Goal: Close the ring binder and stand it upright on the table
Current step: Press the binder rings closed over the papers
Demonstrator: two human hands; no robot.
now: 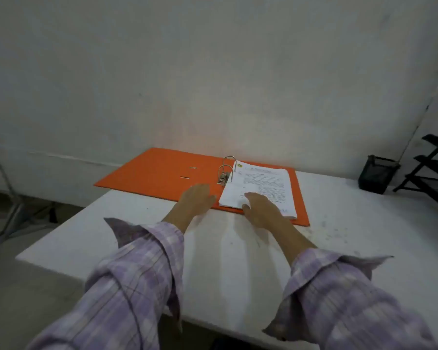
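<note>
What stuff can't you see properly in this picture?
1. The words on the stack of white printed paper in the open orange ring binder: too small and blurry in the head view.
2. The paper's near corner: covered by the right hand.
3. What's inside the black mesh pen cup: too dark to tell.
4. The black metal rack: cut off by the right edge.
5. The binder's near edge under the left hand.

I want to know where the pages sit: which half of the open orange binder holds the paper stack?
The right half of the binder, under the right hand, holds the paper stack. The left cover is bare orange beyond the metal rings.
</note>
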